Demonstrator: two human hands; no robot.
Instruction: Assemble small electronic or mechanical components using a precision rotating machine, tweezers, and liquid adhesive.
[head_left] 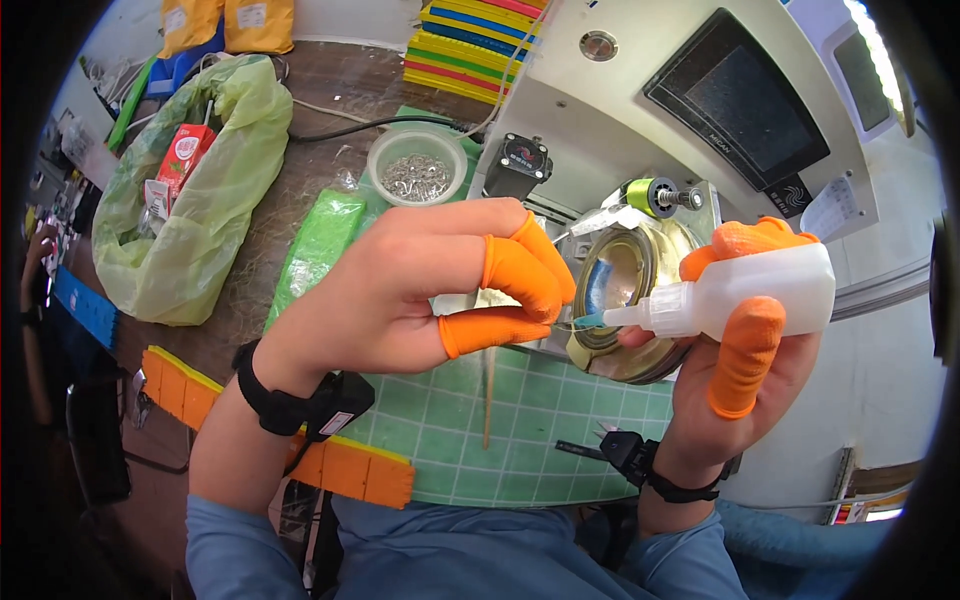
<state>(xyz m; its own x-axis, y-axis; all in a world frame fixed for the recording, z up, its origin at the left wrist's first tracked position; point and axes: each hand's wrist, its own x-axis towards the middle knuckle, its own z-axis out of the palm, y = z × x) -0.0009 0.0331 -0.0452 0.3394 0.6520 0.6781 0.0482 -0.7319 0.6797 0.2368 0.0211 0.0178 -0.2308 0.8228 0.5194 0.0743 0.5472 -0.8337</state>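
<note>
My right hand (752, 352) is wrapped round a white squeeze bottle (770, 290), which lies nearly sideways with its teal dispensing tip (590, 321) pointing left. Opposite it, my left hand (430, 280) pinches thumb and fingers together right by that tip. A fine strand seems to show at the pinch, but it is too small to name. Orange finger cots cover several fingertips on both hands. Just behind the bottle's tip sits a round, brass-coloured metal bowl (655, 262) on the machine.
A bench machine (600, 95) with a dark screen (735, 95) fills the back right. Near my left hand stand a tub (375, 160) of small metal pieces and a green packet (322, 235). A thin wooden stick (489, 400) lies on the green cutting mat (540, 420). Farther left is a plastic bag (240, 150).
</note>
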